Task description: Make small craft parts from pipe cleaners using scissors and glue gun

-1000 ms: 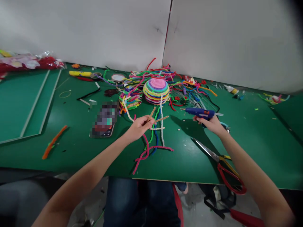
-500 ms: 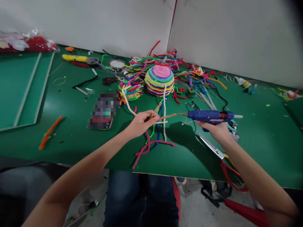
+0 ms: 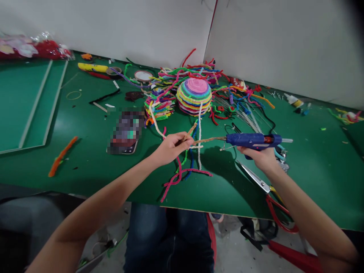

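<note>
- Left hand [image 3: 174, 148], frame centre: fingers pinched narrowly on a tan pipe cleaner [image 3: 207, 140].
- Tan pipe cleaner, centre: its right end met or overlapped the nozzle [image 3: 222, 138]; gluing appeared to be the step in hand.
- Glue gun [image 3: 246, 140], right of centre: the next move seemingly called for steady alignment.
- Right hand [image 3: 263, 157], right of centre: fingers wrapped around the gun.

Glue gun [image 3: 246, 140] blue; held stem [image 3: 209, 140] tan. Dome [image 3: 195, 97]: pink top, multicolour stripes round sides. Bench [image 3: 315, 174] green. Scissors [image 3: 265, 186]: silver blades, red and yellow handles. Fuzzy strip [image 3: 63, 156] orange.
</note>
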`<action>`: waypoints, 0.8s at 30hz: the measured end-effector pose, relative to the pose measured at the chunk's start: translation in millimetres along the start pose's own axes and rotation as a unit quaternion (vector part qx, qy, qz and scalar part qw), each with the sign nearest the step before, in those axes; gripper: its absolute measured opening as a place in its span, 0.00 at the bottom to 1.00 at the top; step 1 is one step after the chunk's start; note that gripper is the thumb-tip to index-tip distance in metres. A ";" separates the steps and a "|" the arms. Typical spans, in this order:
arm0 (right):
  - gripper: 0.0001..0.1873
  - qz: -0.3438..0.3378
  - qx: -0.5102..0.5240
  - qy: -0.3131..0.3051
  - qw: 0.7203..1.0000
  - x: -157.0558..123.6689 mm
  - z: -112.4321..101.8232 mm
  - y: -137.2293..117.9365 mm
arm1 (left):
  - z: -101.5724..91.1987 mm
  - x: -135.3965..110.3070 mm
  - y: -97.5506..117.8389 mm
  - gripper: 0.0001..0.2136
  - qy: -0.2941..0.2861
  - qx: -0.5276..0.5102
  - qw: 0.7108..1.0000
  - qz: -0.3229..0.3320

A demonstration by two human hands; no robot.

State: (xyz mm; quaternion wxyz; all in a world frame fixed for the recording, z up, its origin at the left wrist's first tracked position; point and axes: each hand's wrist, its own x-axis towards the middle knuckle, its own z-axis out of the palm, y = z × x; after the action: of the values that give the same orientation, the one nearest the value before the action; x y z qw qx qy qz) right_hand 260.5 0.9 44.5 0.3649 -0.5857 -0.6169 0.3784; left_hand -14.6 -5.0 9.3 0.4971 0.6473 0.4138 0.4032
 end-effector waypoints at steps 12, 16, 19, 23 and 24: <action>0.07 -0.003 -0.038 -0.002 0.999 -1.0 -1.6 0.9 | -1.5 0.6 -0.7 0.14 -0.003 0.002 1.000 -0.001; 0.06 -0.005 -0.044 -0.021 0.999 -1.7 -0.4 -0.8 | -1.5 0.6 -1.4 0.14 -0.013 -0.001 1.000 -0.002; 0.06 -0.013 -0.053 -0.028 0.998 -2.4 2.7 -2.4 | -0.9 0.6 -2.7 0.13 -0.021 -0.008 1.000 -0.007; 0.07 -0.012 -0.095 -0.008 0.995 -0.6 1.1 -0.5 | -0.5 0.5 -3.1 0.15 -0.025 -0.030 0.999 -0.010; 0.08 -0.008 -0.105 0.003 0.994 1.3 -1.8 2.5 | -0.5 0.4 -2.9 0.15 -0.024 -0.037 0.999 -0.009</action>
State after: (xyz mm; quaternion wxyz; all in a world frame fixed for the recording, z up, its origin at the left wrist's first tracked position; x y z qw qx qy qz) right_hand 263.2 2.3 43.1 0.3064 -0.6169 -0.6567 0.3072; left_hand -15.3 -4.0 6.6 0.5342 0.6339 0.3923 0.3986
